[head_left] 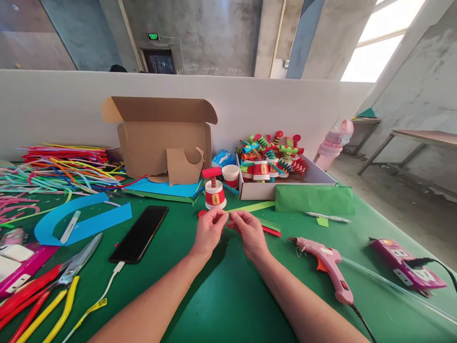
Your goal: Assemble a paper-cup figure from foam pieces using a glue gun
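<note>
Together, the left hand (209,232) and right hand (251,232) pinch a small red paper piece (227,224) between closed fingertips over the green table (228,295), the red-and-white cup figure (215,194) just beyond at twelve o'clock, the pink glue gun (326,264) at three o'clock.

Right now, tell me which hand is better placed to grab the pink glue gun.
Right hand: the glue gun lies on its side of the green table, with nothing between; the left hand would have to cross over.

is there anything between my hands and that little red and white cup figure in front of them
Nothing visible. Both hands, left and right, sit just short of the cup figure, with only bare green table between.
</note>
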Tool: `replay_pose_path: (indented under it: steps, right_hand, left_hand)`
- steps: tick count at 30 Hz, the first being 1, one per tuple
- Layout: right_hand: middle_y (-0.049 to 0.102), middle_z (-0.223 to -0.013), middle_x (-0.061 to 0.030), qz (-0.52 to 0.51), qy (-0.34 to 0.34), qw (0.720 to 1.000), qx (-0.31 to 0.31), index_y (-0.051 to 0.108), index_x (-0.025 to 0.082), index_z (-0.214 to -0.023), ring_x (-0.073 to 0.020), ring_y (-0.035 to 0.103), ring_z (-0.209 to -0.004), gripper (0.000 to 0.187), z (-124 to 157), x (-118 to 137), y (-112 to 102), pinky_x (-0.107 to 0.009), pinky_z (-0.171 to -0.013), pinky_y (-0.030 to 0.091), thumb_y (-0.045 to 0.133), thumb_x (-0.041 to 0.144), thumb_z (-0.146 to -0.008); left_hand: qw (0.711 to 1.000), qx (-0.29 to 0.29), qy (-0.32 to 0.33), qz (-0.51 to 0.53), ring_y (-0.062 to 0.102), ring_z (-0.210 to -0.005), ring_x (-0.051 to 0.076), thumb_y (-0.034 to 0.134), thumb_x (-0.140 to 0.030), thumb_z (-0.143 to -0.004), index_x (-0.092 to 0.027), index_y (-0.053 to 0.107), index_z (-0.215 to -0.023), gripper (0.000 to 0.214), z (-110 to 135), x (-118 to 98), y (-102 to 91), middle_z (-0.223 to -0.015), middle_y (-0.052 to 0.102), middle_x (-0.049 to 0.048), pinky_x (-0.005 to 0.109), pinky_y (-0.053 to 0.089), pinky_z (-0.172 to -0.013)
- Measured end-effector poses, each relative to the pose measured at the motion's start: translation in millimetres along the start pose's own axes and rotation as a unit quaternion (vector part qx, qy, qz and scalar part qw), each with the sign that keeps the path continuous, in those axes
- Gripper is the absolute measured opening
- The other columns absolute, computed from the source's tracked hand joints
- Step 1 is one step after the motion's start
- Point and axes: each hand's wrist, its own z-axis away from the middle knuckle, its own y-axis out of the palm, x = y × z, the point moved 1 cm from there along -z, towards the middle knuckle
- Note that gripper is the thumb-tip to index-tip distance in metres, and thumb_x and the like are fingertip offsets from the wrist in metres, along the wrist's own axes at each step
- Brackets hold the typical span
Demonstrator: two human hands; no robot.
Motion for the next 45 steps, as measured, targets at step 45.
replay_pose_path:
  steps: [45]
  right_hand:
    - [0.072, -0.072, -0.0037, -0.064, 0.189, 0.967, 0.157, 0.072, 0.01, -0.084, -0.0095, 0.066, -0.064, 0.039, 1.6, 11.2, -12.7, -0.022, -0.069, 0.054, 0.087, 0.04, -0.064]
  left_hand:
    - [0.941, 0.099, 0.261, -0.19, 0.062, -0.091, 0.022, 0.072, -0.033, -0.081, -0.026, 0.075, -0.09, 0.012, -3.6, -21.1, -38.0, -0.093, 0.068, 0.0054, 0.034, 0.052, -0.081]
